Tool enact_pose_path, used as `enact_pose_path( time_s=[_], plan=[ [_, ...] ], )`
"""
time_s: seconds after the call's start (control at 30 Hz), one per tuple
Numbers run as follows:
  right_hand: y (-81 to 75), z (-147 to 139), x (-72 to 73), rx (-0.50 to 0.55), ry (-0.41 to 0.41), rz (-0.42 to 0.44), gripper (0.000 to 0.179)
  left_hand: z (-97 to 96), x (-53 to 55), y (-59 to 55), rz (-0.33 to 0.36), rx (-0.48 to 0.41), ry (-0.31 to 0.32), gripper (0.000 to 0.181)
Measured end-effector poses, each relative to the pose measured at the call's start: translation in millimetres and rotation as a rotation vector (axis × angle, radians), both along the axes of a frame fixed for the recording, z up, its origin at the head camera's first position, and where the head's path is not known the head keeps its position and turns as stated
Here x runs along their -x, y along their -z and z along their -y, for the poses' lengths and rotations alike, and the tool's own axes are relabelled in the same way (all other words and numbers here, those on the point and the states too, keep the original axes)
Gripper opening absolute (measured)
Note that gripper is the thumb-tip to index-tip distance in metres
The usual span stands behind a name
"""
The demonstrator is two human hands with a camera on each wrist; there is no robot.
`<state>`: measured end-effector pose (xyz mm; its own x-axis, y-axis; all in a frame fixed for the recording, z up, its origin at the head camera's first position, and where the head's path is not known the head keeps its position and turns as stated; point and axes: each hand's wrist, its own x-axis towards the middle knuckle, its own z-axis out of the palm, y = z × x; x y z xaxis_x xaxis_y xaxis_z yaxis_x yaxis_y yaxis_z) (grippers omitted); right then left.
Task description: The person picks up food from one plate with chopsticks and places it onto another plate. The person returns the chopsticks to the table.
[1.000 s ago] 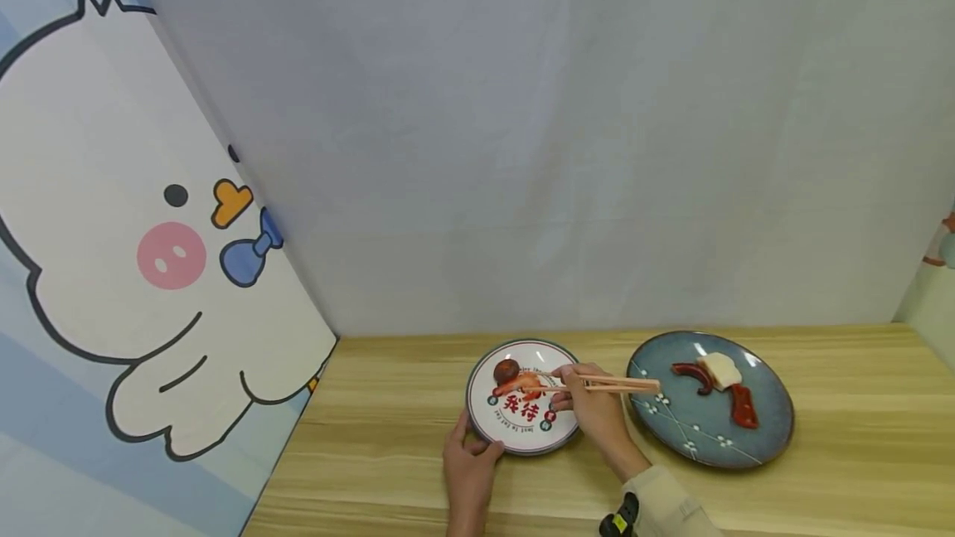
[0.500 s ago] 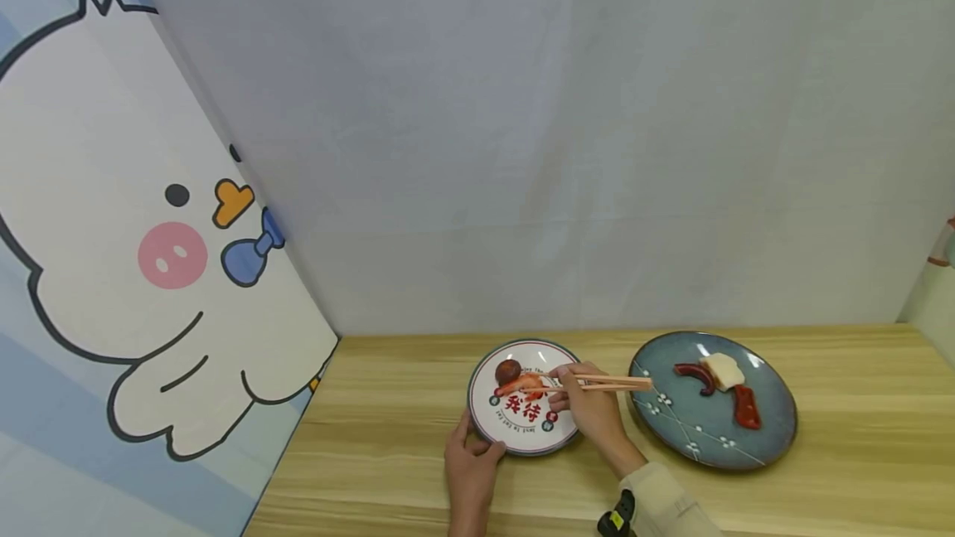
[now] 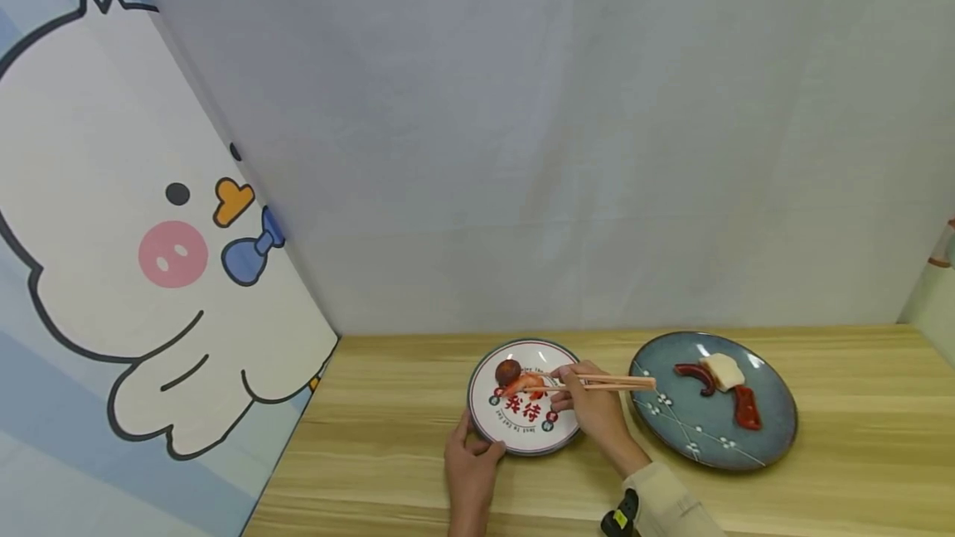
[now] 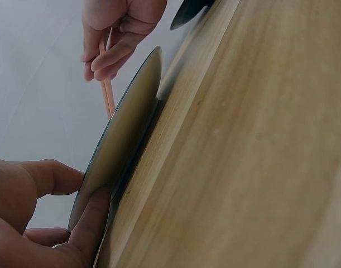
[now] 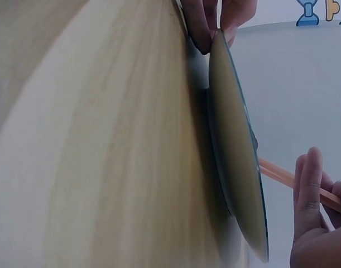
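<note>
A small white plate (image 3: pixel 525 437) with red characters and a dark rim stands on the wooden table, carrying a round brown mushroom-like piece (image 3: pixel 508 371) and an orange-and-white shrimp (image 3: pixel 528 385). My left hand (image 3: pixel 472 466) grips the plate's near-left edge; in the left wrist view its fingers (image 4: pixel 92 223) lie against the underside and rim. My right hand (image 3: pixel 594 408) holds a pair of wooden chopsticks (image 3: pixel 619 383) over the plate's right side. Their tips reach the shrimp; whether they pinch it is too small to tell. In both wrist views the plate's outer wall hides the food.
To the right lies a larger blue-grey plate (image 3: pixel 671 429) with a dark red curved piece (image 3: pixel 695 375), a cream-coloured piece (image 3: pixel 722 370) and a reddish-brown slab (image 3: pixel 746 407). A pale curtain (image 3: pixel 597 147) hangs behind the table (image 3: pixel 373 437). A cartoon panel (image 3: pixel 172 313) borders the left.
The shrimp has shifted and turned slightly on the small plate. The chopsticks' rear ends went a little left, then slightly back right. My left hand keeps its hold on the plate.
</note>
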<state>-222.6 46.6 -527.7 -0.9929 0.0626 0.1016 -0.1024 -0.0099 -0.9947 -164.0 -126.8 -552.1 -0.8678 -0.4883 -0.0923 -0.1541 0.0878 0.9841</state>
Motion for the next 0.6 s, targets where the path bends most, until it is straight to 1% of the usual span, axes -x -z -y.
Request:
enact_pose_path(
  time_s=[0.13,0.2,0.37,0.6],
  plan=[
    [-0.3,-3.6,1.2,-0.004,-0.022,0.019,0.025,0.0,-0.4,-0.1,-0.001,-0.007,-0.001,0.082],
    [-0.5,-6.4,2.5,-0.027,-0.030,0.035,0.026,-0.2,0.0,0.9,0.000,-0.004,-0.002,0.082],
    [-2.8,-14.5,3.8,-0.054,-0.029,0.071,0.026,-0.7,-0.3,1.6,0.007,0.006,-0.004,0.082],
    [-4.0,-22.7,1.9,-0.040,-0.016,0.068,0.029,-1.1,0.0,0.9,0.013,0.011,-0.003,0.083]
  ],
)
